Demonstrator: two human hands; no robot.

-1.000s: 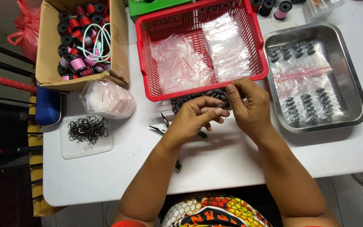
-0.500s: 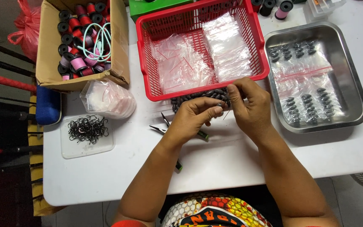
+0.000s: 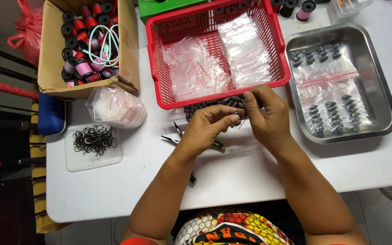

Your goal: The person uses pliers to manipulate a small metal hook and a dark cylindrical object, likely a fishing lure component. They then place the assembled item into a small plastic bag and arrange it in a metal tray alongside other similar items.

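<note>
A white table (image 3: pixel 250 177) carries a red basket (image 3: pixel 275 59). Just below its front wall lies a heap of dark oval sinkers (image 3: pixel 205 105). The left hand (image 3: pixel 207 127) and right hand (image 3: pixel 264 115) meet there, fingertips pinching one small dark sinker (image 3: pixel 237 112).

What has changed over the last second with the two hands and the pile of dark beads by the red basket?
Very little. The left hand and right hand stay together over the dark beads, fingertips pinching something too small to identify; the left fingers have shifted slightly toward the right hand. Nothing was visibly picked up or let go. The red basket, steel tray, cardboard box, hooks and pliers have not moved.
</note>
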